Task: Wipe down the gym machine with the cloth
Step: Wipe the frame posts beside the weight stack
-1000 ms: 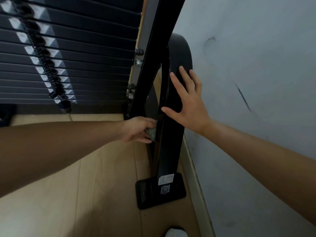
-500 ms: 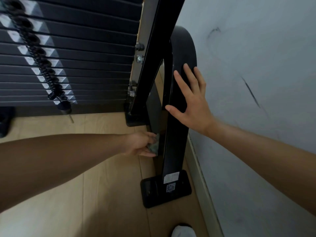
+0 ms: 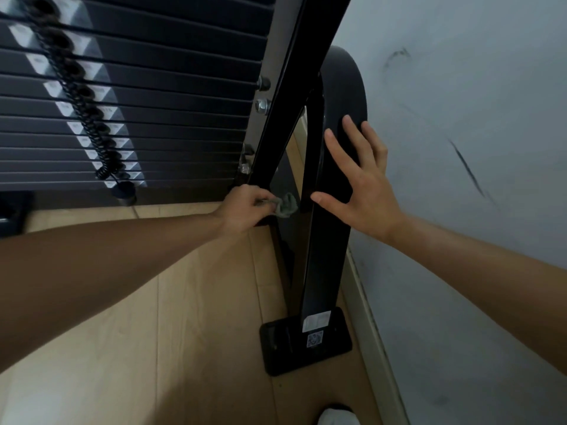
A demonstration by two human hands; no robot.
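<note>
The gym machine's black curved frame leg point(image 3: 322, 265) runs down to a foot plate point(image 3: 306, 348) on the wooden floor. My left hand point(image 3: 245, 210) grips a small grey-green cloth point(image 3: 285, 205) and holds it against the inner side of the frame, low between the leg and the slanted black upright point(image 3: 294, 87). My right hand point(image 3: 359, 185) lies flat with spread fingers on the outer face of the curved leg.
A stack of black weight plates point(image 3: 138, 118) with a coiled black cord point(image 3: 76, 96) fills the upper left. A scuffed white wall point(image 3: 460, 148) with a skirting board point(image 3: 371, 332) is close on the right. A white shoe tip point(image 3: 334, 418) shows at the bottom.
My left hand with the cloth has moved up along the inner side of the frame. My right hand stays flat on the leg.
</note>
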